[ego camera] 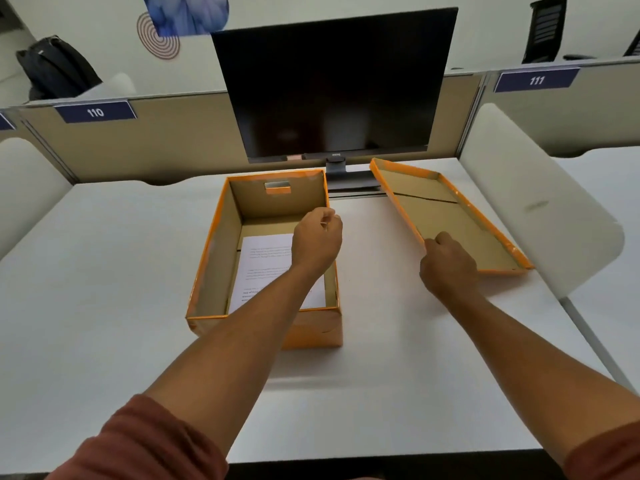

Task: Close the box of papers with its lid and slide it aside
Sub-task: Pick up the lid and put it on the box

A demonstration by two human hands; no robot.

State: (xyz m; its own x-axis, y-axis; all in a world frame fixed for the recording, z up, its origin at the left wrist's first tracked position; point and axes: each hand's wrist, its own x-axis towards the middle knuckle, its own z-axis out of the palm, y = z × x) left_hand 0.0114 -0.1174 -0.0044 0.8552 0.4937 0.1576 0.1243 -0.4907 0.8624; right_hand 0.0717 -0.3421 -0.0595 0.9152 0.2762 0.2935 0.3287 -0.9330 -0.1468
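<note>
An open orange cardboard box [211, 258] stands on the white desk with printed papers [266, 258] lying flat on its floor. Its orange lid [450, 220] lies upside down to the right, its left edge raised off the desk. My right hand [448, 263] is curled on the lid's near left edge, fingers over the rim. My left hand [317, 237] hovers over the box's right wall with fingers loosely curled, holding nothing.
A dark monitor [332, 88] on its stand sits just behind the box and lid. White curved dividers [540, 202] flank the desk on the right and on the left [24, 188]. A beige partition runs behind.
</note>
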